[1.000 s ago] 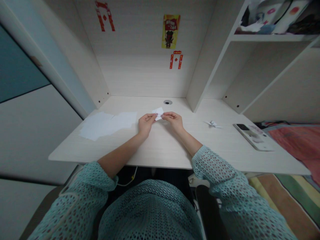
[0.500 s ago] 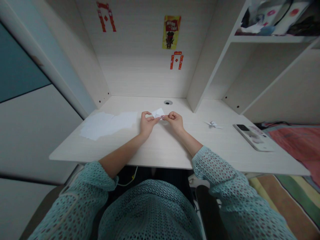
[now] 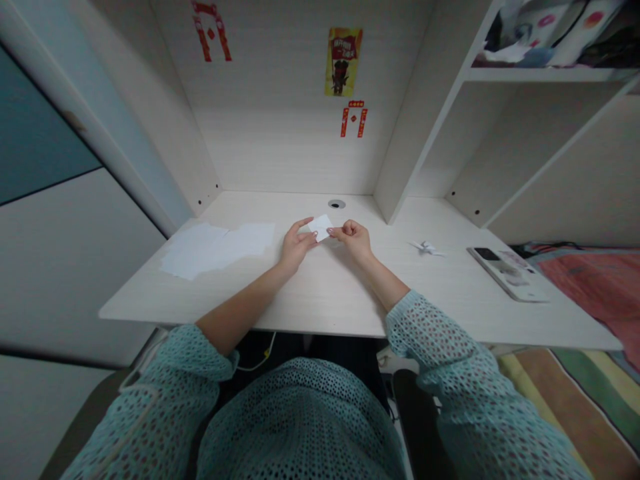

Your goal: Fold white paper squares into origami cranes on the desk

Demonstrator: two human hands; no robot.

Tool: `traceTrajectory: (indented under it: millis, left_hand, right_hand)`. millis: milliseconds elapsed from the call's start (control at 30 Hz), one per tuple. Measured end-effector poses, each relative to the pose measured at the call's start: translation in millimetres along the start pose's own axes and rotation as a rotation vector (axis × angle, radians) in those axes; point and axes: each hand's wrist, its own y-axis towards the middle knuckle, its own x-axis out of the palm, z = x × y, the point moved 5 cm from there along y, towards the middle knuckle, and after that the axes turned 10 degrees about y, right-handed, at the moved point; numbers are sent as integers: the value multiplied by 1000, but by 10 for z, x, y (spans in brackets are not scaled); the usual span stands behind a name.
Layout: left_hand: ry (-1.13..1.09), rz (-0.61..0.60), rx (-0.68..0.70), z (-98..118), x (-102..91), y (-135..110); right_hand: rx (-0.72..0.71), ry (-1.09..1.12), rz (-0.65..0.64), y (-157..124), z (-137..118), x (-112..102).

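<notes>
A small folded square of white paper (image 3: pixel 321 225) is held between my two hands, just above the desk. My left hand (image 3: pixel 297 244) grips its left side, thumb at the lower edge and a finger along the upper left. With thumb and index finger pinched, my right hand (image 3: pixel 355 239) holds the right corner; its other fingers are curled in. Fine creases on the paper are too small to make out. Over to the right, a folded white paper figure (image 3: pixel 426 248), perhaps a crane, lies on the desk.
Loose white paper sheets (image 3: pixel 215 250) lie on the left of the white desk (image 3: pixel 320 300). A phone (image 3: pixel 506 275) rests near the right end. Behind the hands is a round cable hole (image 3: pixel 337 204), and an upright panel (image 3: pixel 425 127) divides the desk's back.
The paper has turned so more of its flat face shows. My left fingers have opened out along its upper left edge, and my right hand has shifted slightly right.
</notes>
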Motion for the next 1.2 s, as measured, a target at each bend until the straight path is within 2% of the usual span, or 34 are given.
traceTrajectory:
  millis: [167, 300, 467, 600, 800, 933, 1200]
  left_hand:
    - [21, -40, 47, -38, 5, 17]
    - [147, -57, 44, -40, 4, 15]
    - [255, 31, -22, -101, -74, 53]
    - [184, 67, -27, -123, -75, 49]
    - [182, 77, 26, -67, -22, 2]
    - [204, 73, 34, -60, -34, 18]
    - [238, 47, 5, -118, -64, 40]
  right_hand:
    - [21, -46, -17, 34, 4, -44]
    - [15, -65, -85, 52, -54, -49]
    - [60, -80, -196, 3, -80, 57]
    - [128, -26, -181, -78, -21, 146]
    - [212, -198, -79, -140, 53, 147]
    - [235, -221, -40, -133, 23, 136]
    - [271, -285, -137, -107, 37, 92]
